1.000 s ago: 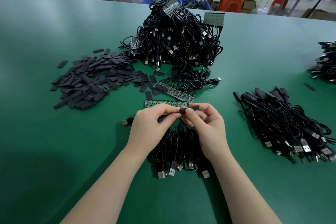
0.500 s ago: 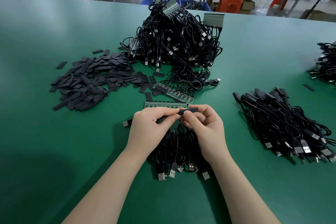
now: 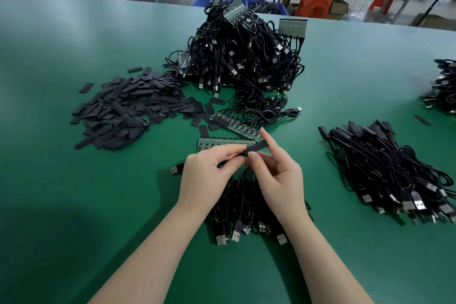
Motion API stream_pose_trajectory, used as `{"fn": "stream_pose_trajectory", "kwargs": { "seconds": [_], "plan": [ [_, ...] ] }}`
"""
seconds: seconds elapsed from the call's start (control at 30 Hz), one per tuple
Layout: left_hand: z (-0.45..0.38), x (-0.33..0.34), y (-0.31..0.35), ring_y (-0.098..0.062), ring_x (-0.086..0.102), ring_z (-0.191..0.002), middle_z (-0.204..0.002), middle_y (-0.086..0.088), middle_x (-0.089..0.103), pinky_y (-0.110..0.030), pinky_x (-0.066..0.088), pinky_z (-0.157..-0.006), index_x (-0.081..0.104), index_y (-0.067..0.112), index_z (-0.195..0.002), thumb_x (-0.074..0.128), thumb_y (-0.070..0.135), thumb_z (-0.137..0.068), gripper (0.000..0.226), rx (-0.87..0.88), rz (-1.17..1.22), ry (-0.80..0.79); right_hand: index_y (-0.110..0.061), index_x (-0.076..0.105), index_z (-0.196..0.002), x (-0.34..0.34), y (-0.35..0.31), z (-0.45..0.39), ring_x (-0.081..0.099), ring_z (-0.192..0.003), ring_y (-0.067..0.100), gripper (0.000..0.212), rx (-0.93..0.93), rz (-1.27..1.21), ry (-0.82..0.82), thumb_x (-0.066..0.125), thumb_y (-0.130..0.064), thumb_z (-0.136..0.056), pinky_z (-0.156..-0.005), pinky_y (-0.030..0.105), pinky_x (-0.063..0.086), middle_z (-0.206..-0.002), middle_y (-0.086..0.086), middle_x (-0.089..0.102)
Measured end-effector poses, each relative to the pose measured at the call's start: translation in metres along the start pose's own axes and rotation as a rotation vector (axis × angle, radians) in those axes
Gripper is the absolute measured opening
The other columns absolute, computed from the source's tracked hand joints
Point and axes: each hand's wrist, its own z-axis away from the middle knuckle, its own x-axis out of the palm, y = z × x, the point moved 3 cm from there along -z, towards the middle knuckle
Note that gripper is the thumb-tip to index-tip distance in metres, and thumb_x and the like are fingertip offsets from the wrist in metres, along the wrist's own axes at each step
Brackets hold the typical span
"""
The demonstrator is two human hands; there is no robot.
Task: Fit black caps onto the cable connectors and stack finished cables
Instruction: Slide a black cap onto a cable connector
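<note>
Above the green table [image 3: 74, 205], the left hand [image 3: 204, 177] and the right hand [image 3: 278, 177] meet, both pinching one black cap [image 3: 256, 147] between thumb and fingertips. The cap sits just nearer the person than a green connector strip [image 3: 222, 142]. Under the hands lies a small cable bundle [image 3: 241, 210]. Left of the hands is a heap of loose caps [image 3: 128, 108]; right of them, well apart, a finished cable stack [image 3: 389, 170]. Bare table lies between.

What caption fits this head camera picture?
Both hands, left and right, pinch a black cap above a cable bundle.
</note>
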Motion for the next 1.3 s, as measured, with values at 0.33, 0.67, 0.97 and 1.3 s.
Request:
{"fn": "stream_pose_trajectory", "kwargs": {
  "seconds": [0.33,0.67,0.97,1.3],
  "plan": [
    [-0.001,-0.004,0.008,0.009,0.066,-0.093,-0.098,0.034,0.067,-0.018,0.051,-0.086,0.068,0.04,-0.106,0.063,0.024,-0.078,0.032,0.0,-0.079,-0.005,-0.037,0.073,-0.098,0.008,-0.001,0.002,0.068,-0.089,-0.002,0.012,0.006,0.122,-0.117,0.068,-0.028,-0.092,-0.077,0.012,0.047,-0.091,-0.019,0.074],
    [-0.003,-0.004,0.006,0.001,0.06,-0.102,-0.108,0.023,0.07,-0.019,0.042,-0.096,0.063,0.041,-0.123,0.077,0.04,-0.078,0.046,0.033,-0.277,-0.143,-0.023,0.077,-0.083,-0.012,-0.004,-0.004,0.067,-0.076,0.004,0.015,0.088,-0.234,0.138,0.069,-0.014,-0.091,-0.071,0.015,0.051,-0.081,-0.004,0.076],
    [-0.003,-0.002,0.008,-0.01,0.068,-0.095,-0.101,0.012,0.074,-0.04,0.052,-0.086,0.076,0.023,-0.106,0.064,0.014,-0.077,0.033,0.216,-0.405,-0.091,-0.024,0.078,-0.089,-0.002,-0.006,0.002,0.071,-0.095,0.007,0.019,-0.015,0.021,0.024,0.069,-0.007,-0.09,-0.084,0.018,0.051,-0.096,-0.01,0.077],
    [-0.006,-0.009,-0.006,0.0,0.051,-0.125,-0.135,0.012,0.058,-0.041,0.044,-0.106,0.063,0.028,-0.129,0.063,0.016,-0.093,0.038,-0.053,-0.183,0.06,-0.024,0.064,-0.097,-0.129,-0.088,-0.042,0.058,-0.065,0.015,0.023,-0.109,0.783,0.583,0.049,-0.042,-0.099,-0.057,0.026,0.041,-0.062,-0.016,0.061]
  ]
}}
